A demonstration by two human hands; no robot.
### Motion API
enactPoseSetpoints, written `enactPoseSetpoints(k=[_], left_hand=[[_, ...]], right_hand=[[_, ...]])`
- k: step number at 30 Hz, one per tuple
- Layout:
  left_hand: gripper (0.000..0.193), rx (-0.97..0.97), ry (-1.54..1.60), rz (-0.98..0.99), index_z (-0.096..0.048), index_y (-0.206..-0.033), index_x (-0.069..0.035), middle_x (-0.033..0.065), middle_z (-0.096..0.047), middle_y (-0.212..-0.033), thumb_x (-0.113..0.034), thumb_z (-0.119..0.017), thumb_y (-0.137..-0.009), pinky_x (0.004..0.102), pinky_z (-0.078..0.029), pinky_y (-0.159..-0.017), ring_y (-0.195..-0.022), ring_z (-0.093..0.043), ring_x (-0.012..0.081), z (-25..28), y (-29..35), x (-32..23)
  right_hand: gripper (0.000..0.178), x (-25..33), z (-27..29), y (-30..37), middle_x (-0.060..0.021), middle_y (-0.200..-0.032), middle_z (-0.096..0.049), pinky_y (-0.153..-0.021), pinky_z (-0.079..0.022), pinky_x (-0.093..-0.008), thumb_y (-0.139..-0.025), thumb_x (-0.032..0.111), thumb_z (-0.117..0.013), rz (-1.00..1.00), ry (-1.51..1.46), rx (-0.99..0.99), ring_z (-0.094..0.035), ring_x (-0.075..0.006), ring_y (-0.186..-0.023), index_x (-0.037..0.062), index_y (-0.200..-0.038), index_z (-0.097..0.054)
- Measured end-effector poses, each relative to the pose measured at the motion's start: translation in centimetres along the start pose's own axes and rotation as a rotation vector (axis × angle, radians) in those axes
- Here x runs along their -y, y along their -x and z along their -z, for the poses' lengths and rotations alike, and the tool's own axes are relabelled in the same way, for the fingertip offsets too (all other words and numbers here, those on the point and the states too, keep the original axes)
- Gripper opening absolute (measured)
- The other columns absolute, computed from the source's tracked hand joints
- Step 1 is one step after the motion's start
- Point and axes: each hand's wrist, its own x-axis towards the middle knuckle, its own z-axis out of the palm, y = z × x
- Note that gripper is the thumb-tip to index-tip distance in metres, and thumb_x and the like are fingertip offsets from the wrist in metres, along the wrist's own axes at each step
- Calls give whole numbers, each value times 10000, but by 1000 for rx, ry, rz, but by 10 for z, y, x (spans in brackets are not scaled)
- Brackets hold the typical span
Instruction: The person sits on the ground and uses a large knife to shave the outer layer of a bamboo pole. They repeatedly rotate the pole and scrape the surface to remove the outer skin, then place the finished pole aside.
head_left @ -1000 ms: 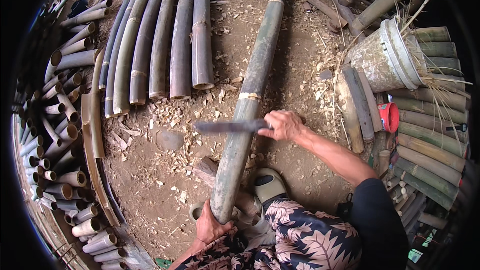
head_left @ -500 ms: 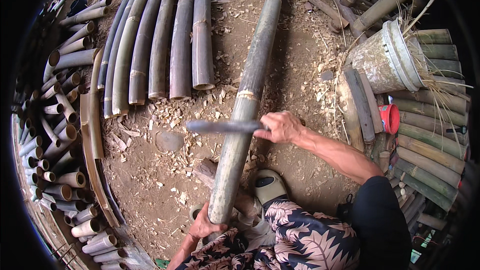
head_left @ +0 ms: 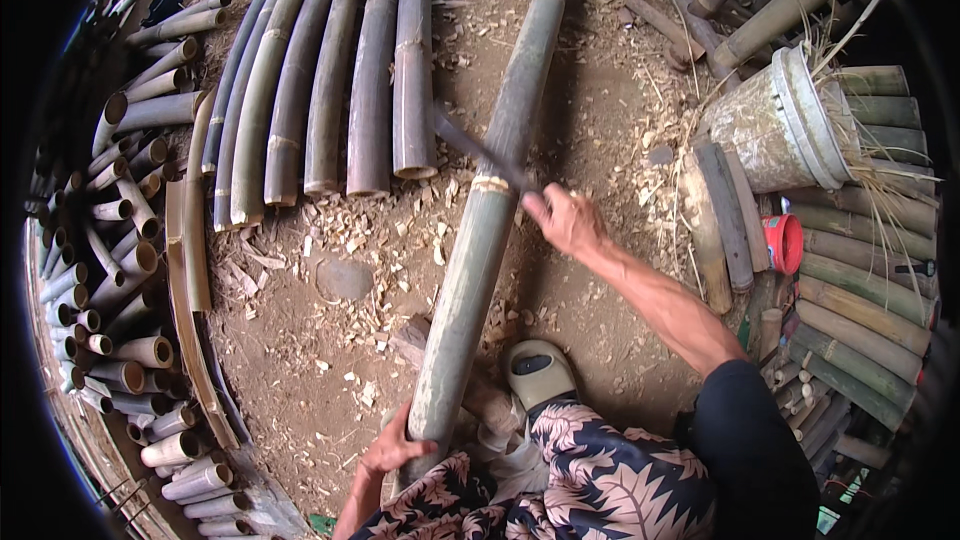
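Holding, with the right hand (head_left: 572,225) clamped tight round the near end, a long dark blade (head_left: 464,135), blurred, slanting far and left across a bamboo pole (head_left: 470,270) just about at a pale joint ring (head_left: 492,183); impossible to tell whether touching the skin there. Clasping the pole's near end with the left hand (head_left: 398,445), in a grip wrapped round the side. Stretching from there toward the far edge, leaning somewhat right, past a short wooden block (head_left: 408,338) on the dirt floor (head_left: 600,320). Judging by the pale scuffed patches toward the near end, probably midway through scraping the outer skin in strokes. Calling next, most likely, for an even pressure of the edge along the pole, care over the ring, and a steady hold at the near end, well clear of the blade's path. Bordered just right of the near end by a tan sandal (head_left: 540,370) and patterned cloth (head_left: 620,470). Ringed farther out by a row of bamboo lengths (head_left: 332,70) far left, by cut bamboo tubes (head_left: 145,350) heaped at the left edge, and by a white bucket (head_left: 755,135) and a red pail (head_left: 788,243) on the right.
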Motion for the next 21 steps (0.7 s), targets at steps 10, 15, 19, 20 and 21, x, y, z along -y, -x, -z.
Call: enactPoseSetpoints(k=[10, 15, 19, 20, 21], left_hand=[[965, -331, -569, 141, -390, -1374, -65, 280, -661, -1092, -393, -862, -600, 487, -515, -884, -1005, -657, 436, -37, 8, -50], [964, -203, -370, 54, -449, -1312, 60, 248, -659, -1120, -409, -872, -583, 428, -500, -933, -1036, -656, 341, -22, -10, -26], [964, -104, -240, 46, -449, -1345, 59, 202, -626, -1198, -384, -867, -598, 379, -459, -990, -1120, -602, 290, -15, -6, -15], [959, -83, -167, 38, -453, -1344, 57, 196, -628, -1198, -382, -868, -599, 379, -459, -991, -1116, -603, 285, -12, -8, -13], [954, -64, -90, 33, -456, -1344, 54, 191, -630, -1198, -379, -868, -600, 379, -459, -991, -1113, -604, 279, -10, -8, -9]], right_hand=[[646, 7, -25, 17, 39, -513, -404, -279, -306, -304, -957, 733, -288, 649, 88, -205, -329, -77, -374, 178, -645, -394], [667, 0, 8, -17, 28, -518, -428, -284, -298, -279, -961, 728, -271, -38, -1, -18, -349, -73, -381, 144, -676, -423], [652, 7, -7, 15, 31, -507, -407, -289, -305, -263, -970, 714, -274, 752, 149, -27, -334, -70, -379, 153, -685, -443], [651, 3, -9, 11, 28, -506, -410, -291, -310, -265, -970, 713, -279, 598, 135, -66, -334, -74, -378, 152, -685, -447], [650, -1, -9, 3, 25, -505, -413, -292, -315, -267, -970, 712, -285, 446, 119, -100, -334, -78, -377, 151, -685, -451]])
